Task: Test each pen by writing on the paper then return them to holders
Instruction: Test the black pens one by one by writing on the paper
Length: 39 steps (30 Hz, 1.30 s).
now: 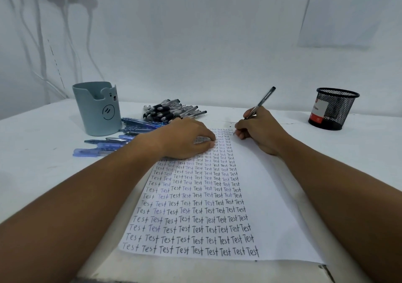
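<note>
Grip first: the right hand [258, 133] pinches a dark pen [261, 103] near its tip, barrel leaning back toward one o'clock, nib down at the top right of the paper [272, 206] — just beside the last column of "Test" words. The left hand [185, 140] lies flat, fingers straight, pressing the sheet near its top edge at eleven o'clock from the page's middle. To write this one well, I judge the flat hand should hold the sheet from sliding while the pen makes short, light strokes in the bare margin, clear of the older words. Farther out, loose pens [165, 111] lie heaped at ten o'clock beside the grey bear holder [96, 108]; the black mesh holder [334, 108] stands well apart at two o'clock on the table [43, 141] — both likely destinations once the ink shows.
</note>
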Available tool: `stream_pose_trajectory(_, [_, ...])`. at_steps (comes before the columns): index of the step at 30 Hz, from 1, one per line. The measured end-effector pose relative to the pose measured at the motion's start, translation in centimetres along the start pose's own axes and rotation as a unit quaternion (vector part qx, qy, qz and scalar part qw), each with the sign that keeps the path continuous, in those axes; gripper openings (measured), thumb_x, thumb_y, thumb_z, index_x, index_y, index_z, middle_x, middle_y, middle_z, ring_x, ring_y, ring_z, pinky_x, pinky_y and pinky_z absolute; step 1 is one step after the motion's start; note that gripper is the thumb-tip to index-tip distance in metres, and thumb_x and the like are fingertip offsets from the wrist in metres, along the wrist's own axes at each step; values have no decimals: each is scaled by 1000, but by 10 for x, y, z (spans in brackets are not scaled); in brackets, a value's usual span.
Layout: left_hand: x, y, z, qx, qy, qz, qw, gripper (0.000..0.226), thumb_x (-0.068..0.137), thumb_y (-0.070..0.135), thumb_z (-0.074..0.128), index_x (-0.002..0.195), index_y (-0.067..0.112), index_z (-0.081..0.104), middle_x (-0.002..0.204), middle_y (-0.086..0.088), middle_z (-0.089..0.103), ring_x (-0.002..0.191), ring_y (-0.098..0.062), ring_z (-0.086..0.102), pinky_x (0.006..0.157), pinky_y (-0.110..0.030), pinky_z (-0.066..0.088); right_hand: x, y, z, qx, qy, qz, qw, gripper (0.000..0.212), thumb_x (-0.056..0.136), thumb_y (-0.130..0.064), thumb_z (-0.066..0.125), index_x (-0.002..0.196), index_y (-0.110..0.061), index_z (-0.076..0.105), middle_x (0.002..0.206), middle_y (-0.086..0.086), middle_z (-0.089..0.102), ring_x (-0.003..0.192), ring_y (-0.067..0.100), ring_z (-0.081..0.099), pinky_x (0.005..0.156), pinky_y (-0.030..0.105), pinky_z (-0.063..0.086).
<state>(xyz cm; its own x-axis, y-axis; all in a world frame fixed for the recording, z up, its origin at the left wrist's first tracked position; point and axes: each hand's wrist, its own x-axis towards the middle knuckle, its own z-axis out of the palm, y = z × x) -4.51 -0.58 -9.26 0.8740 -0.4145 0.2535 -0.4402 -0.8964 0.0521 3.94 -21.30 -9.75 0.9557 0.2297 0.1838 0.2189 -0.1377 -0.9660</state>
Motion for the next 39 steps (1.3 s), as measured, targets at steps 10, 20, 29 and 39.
stream_pose_trajectory(10, [-3,0,-4,-1,48,-23,999,33,96,41,51,119,24,67,115,6,64,114,-13,52,97,-34,41,-3,-3,2,63,25,-2,998,18,93,-4,58,92,-11,41,75,15,54,56,23,55,49,32,39])
stream_pose_trajectory(20, [-5,-4,-10,11,153,-54,987,20,95,27,58,101,12,70,82,9,47,84,-12,43,73,-26,29,-3,-23,2,103,78,-35,991,30,105,-25,39,86,-10,57,76,6,66,66,19,62,70,33,52])
stream_pose_trajectory(29, [-4,-1,-8,6,153,-46,987,22,94,34,58,100,16,70,83,13,46,88,-11,44,75,-26,31,-2,-25,-11,118,93,-23,988,16,100,-27,55,101,-11,54,93,7,74,66,19,53,59,26,46])
stream_pose_trajectory(39, [1,1,-3,12,165,-42,985,39,93,47,55,111,16,68,94,2,61,92,-12,48,80,-28,38,-13,-36,2,222,38,3,974,15,92,-10,65,85,2,62,76,10,61,58,21,62,72,27,60])
